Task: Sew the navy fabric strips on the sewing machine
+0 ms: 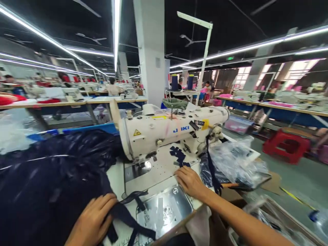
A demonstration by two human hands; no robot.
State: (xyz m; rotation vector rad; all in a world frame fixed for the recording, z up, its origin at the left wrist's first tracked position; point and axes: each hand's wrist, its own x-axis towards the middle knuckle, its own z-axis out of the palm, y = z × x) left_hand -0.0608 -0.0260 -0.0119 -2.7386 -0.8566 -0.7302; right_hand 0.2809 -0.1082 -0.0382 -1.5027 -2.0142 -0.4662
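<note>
A white JUKI sewing machine (169,131) stands on the worktable, seen tilted. My left hand (93,218) lies at the lower left with fingers curled on a dark navy fabric strap (133,218) beside a large heap of dark navy garments (46,181). My right hand (191,182) rests palm down on the machine bed, fingertips at small dark navy fabric pieces (179,155) lying near the needle area. A metal tray (166,208) is set into the table between my hands.
Clear plastic bags with dark pieces (238,164) lie right of the machine. A red plastic stool (287,145) stands on the floor to the right. Long worktables, other machines and people fill the background. A white pillar (151,51) rises behind the machine.
</note>
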